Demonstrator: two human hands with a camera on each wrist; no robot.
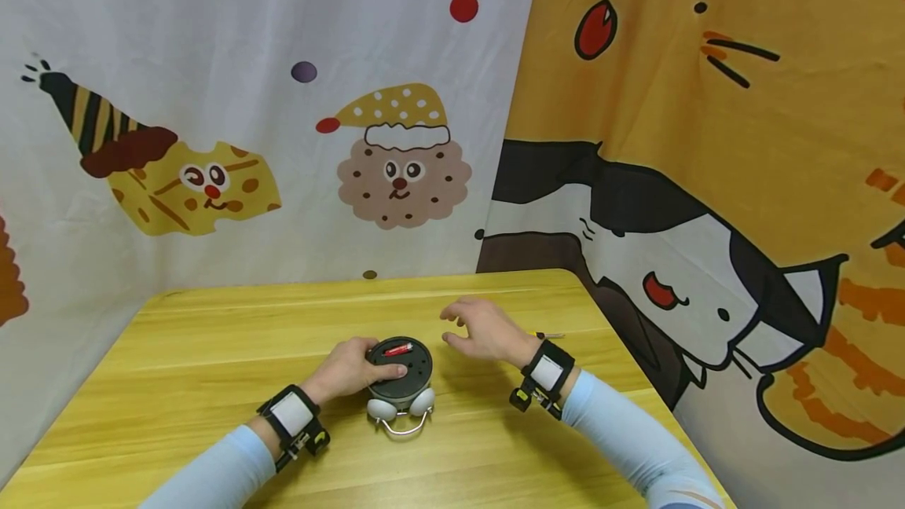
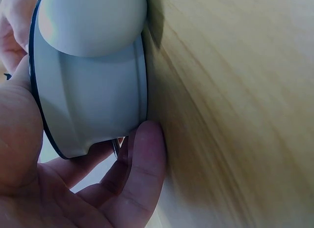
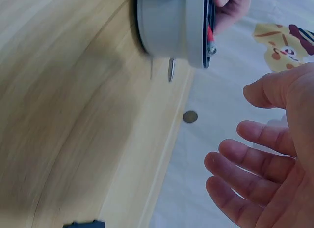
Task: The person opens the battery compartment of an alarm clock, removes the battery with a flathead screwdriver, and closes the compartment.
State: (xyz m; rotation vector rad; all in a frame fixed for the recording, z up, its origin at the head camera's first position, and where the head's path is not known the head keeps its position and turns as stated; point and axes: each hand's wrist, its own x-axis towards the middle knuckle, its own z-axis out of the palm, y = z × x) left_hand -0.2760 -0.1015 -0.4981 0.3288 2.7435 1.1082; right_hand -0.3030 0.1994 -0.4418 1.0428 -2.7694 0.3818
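A twin-bell alarm clock lies face down on the table, its black back upward and its bells and handle toward me. In an opening in that back sits a red battery. My left hand grips the clock from the left, thumb across the back; in the left wrist view its fingers curl beneath the pale casing. To the right of the clock hovers my right hand, apart from it and holding nothing. Its fingers are spread and loosely bent in the right wrist view.
Behind my right wrist lies a thin tool with a yellow handle and a metal shaft, partly hidden. The wooden table ends at cartoon-printed curtains at the back and right. A dark object shows at the right wrist view's bottom edge.
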